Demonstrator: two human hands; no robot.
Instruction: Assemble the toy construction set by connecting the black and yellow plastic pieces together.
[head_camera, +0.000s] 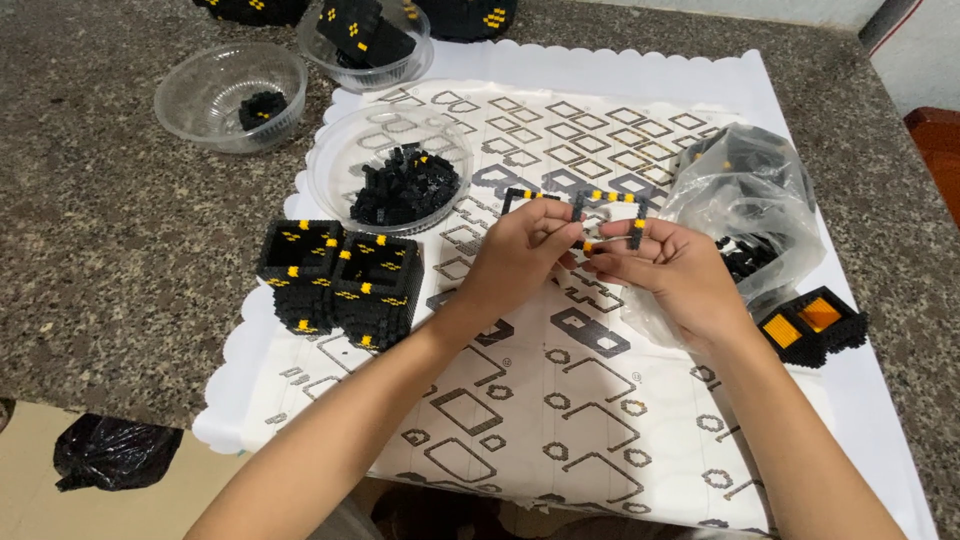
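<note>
Left hand and right hand both pinch a small black-and-yellow brick frame above the patterned paper mat; clear bowl of black bricks near left, plastic bag just right.

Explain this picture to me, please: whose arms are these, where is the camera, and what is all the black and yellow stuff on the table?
There is no machine here. A person wears a camera on the head, so you look down along their own two bare arms. The left hand and right hand together hold a small open frame of tiny black and yellow building bricks. They work over a white scalloped paper sheet printed with grey shapes, lying on a speckled stone counter. To the left stand stacked brick blocks and a clear bowl of loose black bricks; two more bowls sit behind it. On the right lie a clear plastic bag of pieces and a small black block with orange faces.
</note>
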